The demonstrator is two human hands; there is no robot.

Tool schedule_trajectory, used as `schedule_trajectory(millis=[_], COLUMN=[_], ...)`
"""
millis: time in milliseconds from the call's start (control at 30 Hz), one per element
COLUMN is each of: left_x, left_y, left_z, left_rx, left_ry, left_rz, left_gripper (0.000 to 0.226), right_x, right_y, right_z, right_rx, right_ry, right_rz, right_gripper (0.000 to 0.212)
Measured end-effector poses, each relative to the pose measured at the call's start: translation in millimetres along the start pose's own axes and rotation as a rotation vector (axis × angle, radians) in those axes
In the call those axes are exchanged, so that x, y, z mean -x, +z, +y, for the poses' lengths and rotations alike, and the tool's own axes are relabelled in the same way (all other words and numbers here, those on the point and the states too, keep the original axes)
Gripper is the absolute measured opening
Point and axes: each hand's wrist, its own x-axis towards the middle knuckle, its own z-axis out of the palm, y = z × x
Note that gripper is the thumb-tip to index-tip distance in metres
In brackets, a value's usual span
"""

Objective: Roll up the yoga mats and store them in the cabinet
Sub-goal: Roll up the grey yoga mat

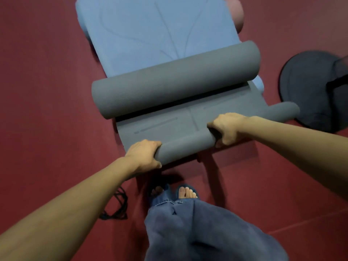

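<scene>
Gripping the grey mat [165,127] at its near edge w/ both hands: left hand [144,155] curled round the started roll at its left end, right hand [227,129] clamped over it toward the right. Roll's long axis runs left-right, tilted far on the right side. Flat stretch lies far of my hands, so I'd push away, toward the big grey roll [175,80] on the blue mat [160,29].

grey mat [169,127] with faint line markings, light blue mat [150,34] with curved lines, dark red floor [47,91]
</scene>
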Motion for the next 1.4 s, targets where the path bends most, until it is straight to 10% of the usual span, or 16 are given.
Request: schedule_trajectory(millis=[167,700,867,1400], left_x=[57,406,461,617], left_y=[32,64,77,241], left_z=[30,152,161,214], left_rx=[-0.044,-0.280,-0.272,-0.167], left_ry=[0.018,0.117,0.174,0.225], left_rz=[0.196,0.924,1.129,1.315], left_gripper=[0.031,0.061,0.016,0.028], right_x=[59,443,489,611], right_y=[10,76,111,268], right_z=[-5,-118,-152,-207], right_rx=[0.040,0.170,0.105,-0.004], right_ry=[-0.016,-0.042,-0.039,-0.322], right_rz=[0.094,0.763,0.834,1.161], right_gripper=[0.022,0.020,0.012,0.017])
